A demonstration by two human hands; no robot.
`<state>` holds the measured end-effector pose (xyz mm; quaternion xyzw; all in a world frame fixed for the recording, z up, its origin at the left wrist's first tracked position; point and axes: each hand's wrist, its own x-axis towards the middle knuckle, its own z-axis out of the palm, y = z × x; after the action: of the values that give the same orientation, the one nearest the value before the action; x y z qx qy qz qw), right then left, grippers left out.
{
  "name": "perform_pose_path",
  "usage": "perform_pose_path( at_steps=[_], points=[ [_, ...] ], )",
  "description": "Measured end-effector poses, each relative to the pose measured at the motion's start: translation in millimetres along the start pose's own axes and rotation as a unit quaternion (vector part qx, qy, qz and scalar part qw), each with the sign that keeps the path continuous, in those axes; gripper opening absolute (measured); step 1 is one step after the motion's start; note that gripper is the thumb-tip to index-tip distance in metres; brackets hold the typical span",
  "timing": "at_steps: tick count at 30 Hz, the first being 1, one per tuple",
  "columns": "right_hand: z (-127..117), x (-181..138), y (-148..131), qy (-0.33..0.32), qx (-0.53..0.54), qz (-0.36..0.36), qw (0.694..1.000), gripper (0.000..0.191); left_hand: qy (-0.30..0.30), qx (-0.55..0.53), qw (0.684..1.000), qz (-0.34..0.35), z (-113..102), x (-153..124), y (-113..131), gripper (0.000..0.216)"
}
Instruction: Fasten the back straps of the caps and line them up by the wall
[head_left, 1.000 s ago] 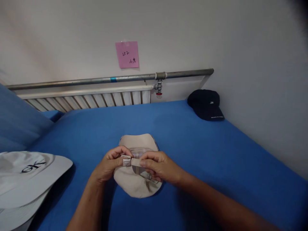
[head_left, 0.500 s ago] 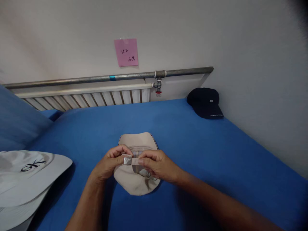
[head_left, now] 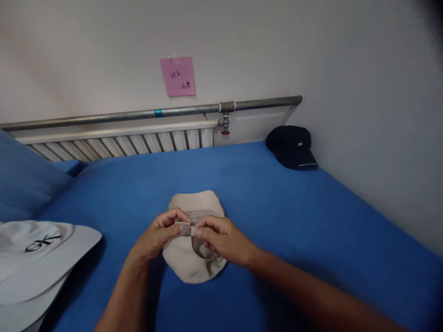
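The beige cap (head_left: 194,265) lies on the blue bed (head_left: 277,216), near the front edge and about in the middle, with its brim pointing away toward the wall. Its back strap (head_left: 188,230) is lifted a little above the cap body, and a small buckle (head_left: 185,230) sits on it between the two hands.

The left hand (head_left: 157,237) grasps the strap at the buckle from the left side, with the fingers curled over it and the thumb below. The right hand (head_left: 221,240) pinches the strap from the right side, just beside the buckle, so the fingertips of both hands are nearly touching. Both hands rest over the rear part of the cap and hide the opening under the strap partly.

At the left edge, well apart from the hands, a white hat (head_left: 38,258) with dark letters lies on the bed. In the far right corner of the bed, next to the wall, a black cap (head_left: 292,147) sits with its brim toward the viewer. Behind the bed a white radiator (head_left: 121,143) runs along the wall, and a grey pipe (head_left: 138,114) with a small valve (head_left: 224,124) passes above it. A pink note (head_left: 177,76) with handwriting sticks on the wall over the pipe. A blue pillow (head_left: 24,184) rises at the left side.
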<state>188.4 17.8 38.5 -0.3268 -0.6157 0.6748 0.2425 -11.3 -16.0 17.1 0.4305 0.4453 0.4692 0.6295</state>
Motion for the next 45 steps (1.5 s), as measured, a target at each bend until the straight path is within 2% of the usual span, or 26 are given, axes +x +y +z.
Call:
perform_pose_path(
  at_steps=[4,10,18,25,38,45],
  points=[
    [-4,-2,-7,0.014,0.012,0.021,1.000,0.011,0.019,-0.012,1.000,-0.004,0,-1,0,0.022],
    [-3,2,-3,0.008,0.027,0.025,0.999,0.012,0.012,-0.011,1.000,0.016,1,-1,0,0.019],
    [2,1,0,0.006,-0.005,-0.013,1.000,0.014,-0.014,0.015,1.000,-0.002,7,2,2,0.018],
    [-6,-1,-5,0.002,-0.075,-0.033,0.997,0.011,0.022,-0.014,1.000,-0.007,8,1,1,0.020],
    [-1,0,-8,-0.013,-0.039,-0.014,0.999,0.017,0.005,0.004,1.000,-0.009,11,1,0,0.019],
    [-11,-3,-11,-0.020,-0.107,-0.031,0.994,0.013,0.035,-0.025,0.999,0.000,10,0,0,0.021]
  ],
)
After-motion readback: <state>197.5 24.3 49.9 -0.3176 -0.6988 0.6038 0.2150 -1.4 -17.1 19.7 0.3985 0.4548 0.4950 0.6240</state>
